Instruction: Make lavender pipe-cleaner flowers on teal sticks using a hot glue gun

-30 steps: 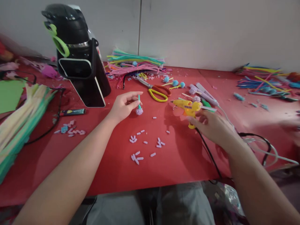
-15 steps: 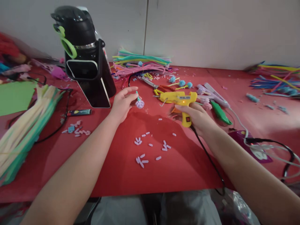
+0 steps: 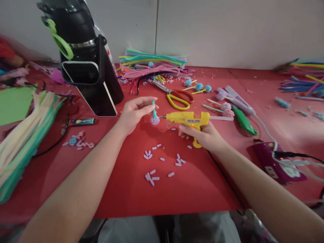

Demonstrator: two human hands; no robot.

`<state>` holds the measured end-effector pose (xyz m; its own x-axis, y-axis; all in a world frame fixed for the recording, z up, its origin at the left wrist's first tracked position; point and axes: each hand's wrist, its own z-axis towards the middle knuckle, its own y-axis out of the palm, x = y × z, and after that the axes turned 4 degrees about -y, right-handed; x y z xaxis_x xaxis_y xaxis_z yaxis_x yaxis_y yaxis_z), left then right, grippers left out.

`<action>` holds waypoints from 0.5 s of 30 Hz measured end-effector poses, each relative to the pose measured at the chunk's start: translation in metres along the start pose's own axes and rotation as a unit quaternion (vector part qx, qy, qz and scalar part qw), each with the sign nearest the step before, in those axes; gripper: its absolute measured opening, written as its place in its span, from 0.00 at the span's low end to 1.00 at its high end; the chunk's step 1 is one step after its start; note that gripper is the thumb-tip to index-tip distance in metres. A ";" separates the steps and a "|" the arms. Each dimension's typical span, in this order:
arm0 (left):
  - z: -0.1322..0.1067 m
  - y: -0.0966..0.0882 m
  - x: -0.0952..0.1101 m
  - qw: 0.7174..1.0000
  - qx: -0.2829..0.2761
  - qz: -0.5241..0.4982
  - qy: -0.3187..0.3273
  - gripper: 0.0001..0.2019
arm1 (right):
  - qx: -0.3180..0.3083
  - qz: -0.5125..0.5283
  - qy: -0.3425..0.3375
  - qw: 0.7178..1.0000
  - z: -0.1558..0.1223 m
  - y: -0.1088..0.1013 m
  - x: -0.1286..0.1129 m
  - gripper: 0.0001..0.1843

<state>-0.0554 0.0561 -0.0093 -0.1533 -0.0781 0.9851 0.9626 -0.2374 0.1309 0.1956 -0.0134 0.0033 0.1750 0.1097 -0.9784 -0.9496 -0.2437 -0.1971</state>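
Between thumb and fingers, my left hand (image 3: 138,113) pinches the green stem of a small pipe-cleaner flower (image 3: 155,120), its purple fuzzy head hanging downward. My right hand (image 3: 202,135) is wrapped round the grip of a yellow hot glue gun (image 3: 186,118), a small light glowing on its side. The gun's metal nozzle points left and sits at the flower head; whether they touch I cannot tell. A clear glue stick (image 3: 221,118) sticks out of the gun's back. Below, short purple pipe-cleaner pieces (image 3: 152,179) lie in loose groups on the red tabletop (image 3: 126,199).
A black bottle (image 3: 83,50) with a phone (image 3: 100,98) against it stands at left. Scissors (image 3: 174,96), finished blue flowers (image 3: 199,86) and pipe-cleaner bundles (image 3: 152,64) lie behind. A purple flat iron (image 3: 239,101), green tool (image 3: 244,121) and purple power strip (image 3: 275,162) are at right.
The glue gun has moved left and slightly down, bringing its nozzle to the flower. The flower has turned so its stem stands upright above the head. My view has shifted slightly.
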 end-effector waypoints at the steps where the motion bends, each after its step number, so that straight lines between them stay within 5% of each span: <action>1: 0.000 0.000 0.000 1.000 -0.001 0.003 0.005 0.11 | -0.001 -0.015 -0.009 1.000 0.000 0.001 0.001 0.14; 15: -0.003 0.004 0.002 0.999 -0.003 0.047 0.014 0.10 | -0.013 -0.102 -0.056 0.993 -0.008 0.004 0.011 0.19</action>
<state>-0.0525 0.0525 -0.0072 -0.0690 -0.1267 0.9895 0.9716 -0.2337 0.0378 0.1961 -0.0208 -0.0087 0.3319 0.2654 -0.9052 -0.8899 -0.2302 -0.3938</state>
